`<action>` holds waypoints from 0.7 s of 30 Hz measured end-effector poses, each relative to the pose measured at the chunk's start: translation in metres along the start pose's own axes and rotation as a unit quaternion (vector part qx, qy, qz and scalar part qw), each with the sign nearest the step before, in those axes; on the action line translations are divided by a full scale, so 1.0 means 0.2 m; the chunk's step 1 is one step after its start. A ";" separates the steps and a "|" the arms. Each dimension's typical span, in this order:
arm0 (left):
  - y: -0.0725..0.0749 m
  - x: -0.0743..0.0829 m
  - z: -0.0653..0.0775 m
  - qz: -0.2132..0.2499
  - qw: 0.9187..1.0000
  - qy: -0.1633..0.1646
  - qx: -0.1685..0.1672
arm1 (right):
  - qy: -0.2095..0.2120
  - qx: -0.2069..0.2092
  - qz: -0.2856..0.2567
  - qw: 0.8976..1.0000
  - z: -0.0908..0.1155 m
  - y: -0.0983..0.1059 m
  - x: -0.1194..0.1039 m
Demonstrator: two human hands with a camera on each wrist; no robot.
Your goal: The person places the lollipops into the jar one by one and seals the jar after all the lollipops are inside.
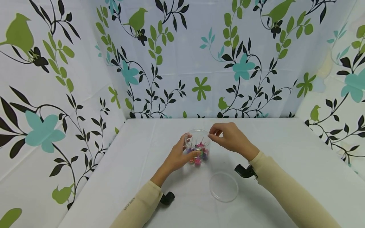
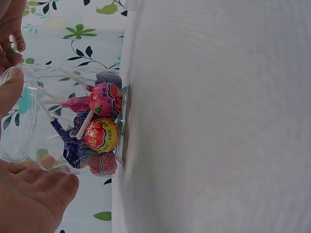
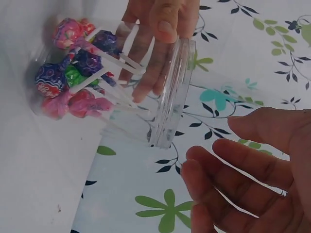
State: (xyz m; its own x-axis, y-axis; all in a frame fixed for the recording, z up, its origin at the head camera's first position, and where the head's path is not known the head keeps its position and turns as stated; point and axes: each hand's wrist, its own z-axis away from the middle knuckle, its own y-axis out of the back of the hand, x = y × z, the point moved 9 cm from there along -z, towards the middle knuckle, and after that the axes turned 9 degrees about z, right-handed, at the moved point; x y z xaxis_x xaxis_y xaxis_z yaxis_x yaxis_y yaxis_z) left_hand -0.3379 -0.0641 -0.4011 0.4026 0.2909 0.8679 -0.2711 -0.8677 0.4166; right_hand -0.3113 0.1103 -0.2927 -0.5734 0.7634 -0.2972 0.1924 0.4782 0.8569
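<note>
A clear plastic jar stands upright on the white table, its mouth uncovered. Several wrapped lollipops lie in its lower part, pink, purple, green and red, with white sticks pointing up. My left hand grips the jar's side, thumb across the front and fingers behind. Beside the rim on the right is my right hand, its fingers bent loosely with nothing between them in the right wrist view. A round clear lid lies flat on the table, nearer to me than the jar.
The white table reaches back to a patterned cloth with leaves, birds and flowers. Similar cloth hangs at both sides. A black wrist camera sits by the left sleeve, another black camera by the right sleeve.
</note>
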 end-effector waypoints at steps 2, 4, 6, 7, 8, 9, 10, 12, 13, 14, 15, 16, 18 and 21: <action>0.00 0.00 0.00 -0.001 1.000 0.002 -0.002 | -0.011 -0.008 -0.008 1.000 0.04 0.00 0.02; 0.00 0.00 0.00 -0.001 1.000 0.001 -0.003 | -0.018 -0.022 -0.014 0.999 0.08 -0.02 0.04; 0.00 0.00 -0.01 0.001 1.000 0.001 -0.004 | -0.020 -0.037 -0.017 0.999 0.13 -0.04 0.05; 0.00 0.00 -0.01 0.000 1.000 0.002 -0.004 | -0.018 -0.045 -0.017 0.999 0.15 -0.05 0.06; 0.00 0.00 -0.01 0.000 1.000 0.002 -0.004 | -0.017 -0.052 -0.019 0.998 0.18 -0.06 0.06; 0.00 0.00 -0.01 0.000 1.000 0.001 -0.004 | -0.011 -0.059 -0.019 0.998 0.20 -0.07 0.07; 0.00 0.00 -0.01 0.001 1.000 0.000 -0.003 | -0.005 -0.067 -0.019 0.998 0.23 -0.09 0.07; 0.00 0.00 -0.01 0.000 1.000 0.000 -0.004 | 0.012 -0.081 -0.021 0.996 0.28 -0.11 0.08; 0.00 0.01 -0.01 -0.001 1.000 0.001 -0.003 | 0.021 -0.089 -0.024 0.996 0.30 -0.13 0.09; 0.00 0.01 -0.01 -0.001 1.000 -0.001 -0.004 | 0.031 -0.097 -0.030 0.994 0.33 -0.14 0.09; 0.00 0.01 -0.01 0.000 1.000 -0.001 -0.004 | 0.042 -0.105 -0.038 0.993 0.35 -0.15 0.09; 0.00 0.01 0.00 -0.001 1.000 -0.001 -0.005 | 0.050 -0.115 -0.047 0.991 0.37 -0.16 0.09; 0.00 0.01 0.00 0.001 1.000 -0.002 -0.006 | 0.062 -0.136 -0.066 0.987 0.41 -0.19 0.10; 0.00 0.01 0.00 0.006 1.000 -0.007 -0.008 | 0.072 -0.169 -0.085 0.979 0.46 -0.23 0.11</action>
State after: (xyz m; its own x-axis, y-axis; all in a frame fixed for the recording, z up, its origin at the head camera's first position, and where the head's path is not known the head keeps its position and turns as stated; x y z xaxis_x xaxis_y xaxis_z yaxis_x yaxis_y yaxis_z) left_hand -0.3377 -0.0640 -0.3990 0.4113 0.2742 0.8693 -0.2907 -0.8644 0.4102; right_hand -0.2590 0.1449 -0.3774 -0.6855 0.6049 -0.4052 -0.1751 0.4033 0.8982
